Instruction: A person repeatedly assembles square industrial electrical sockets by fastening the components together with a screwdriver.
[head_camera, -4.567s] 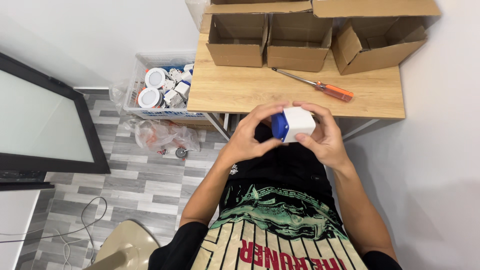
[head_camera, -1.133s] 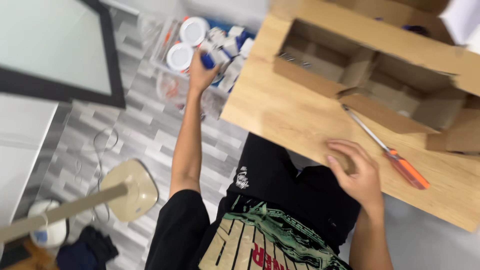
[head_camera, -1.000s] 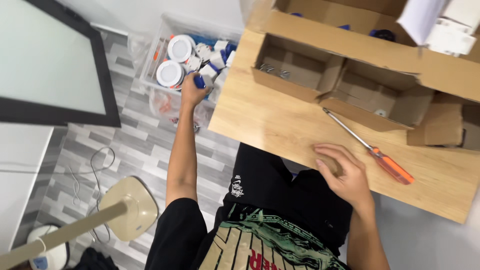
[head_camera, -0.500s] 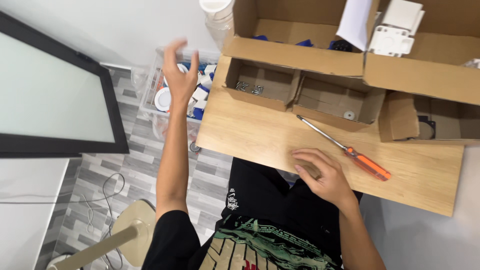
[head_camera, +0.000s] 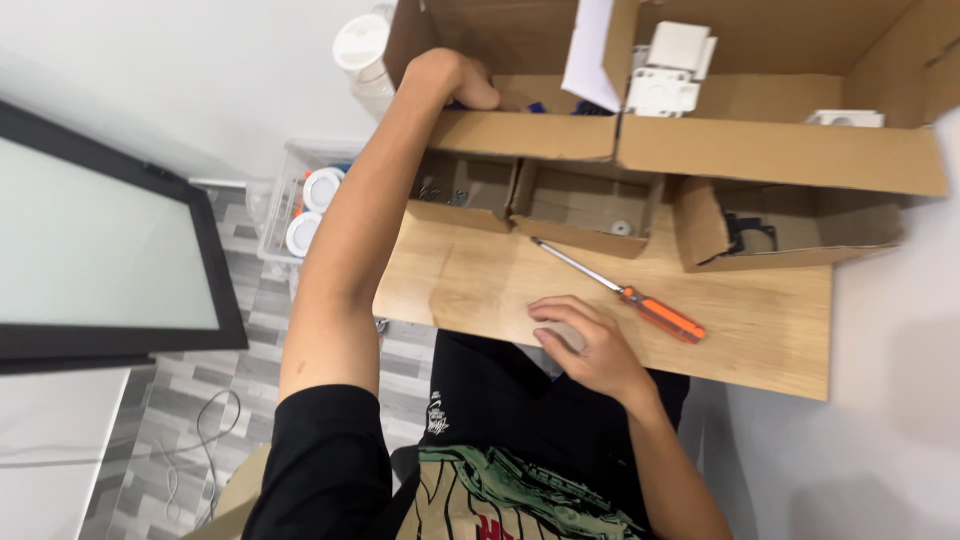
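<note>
Left hand (head_camera: 445, 78) reaches over the front wall into a big cardboard box (head_camera: 530, 135) at the desk (head_camera: 760, 330) rear; fingers curl inside, grip can't be told. Right hand (head_camera: 585, 345) rests on the desk edge, loosely curled, holding nothing visible. Step, judged: picking a part from the box. Next calls for a firm pinch, then lift clear. Screwdriver (head_camera: 620, 292) lies just beside r. hand.

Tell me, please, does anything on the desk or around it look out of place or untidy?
Nothing looks spilled or broken. The orange-handled screwdriver lies loose and slanted on the wooden desk, near the right hand. The left hand reaches into a large cardboard box. A clear bin of parts sits on the floor.
</note>
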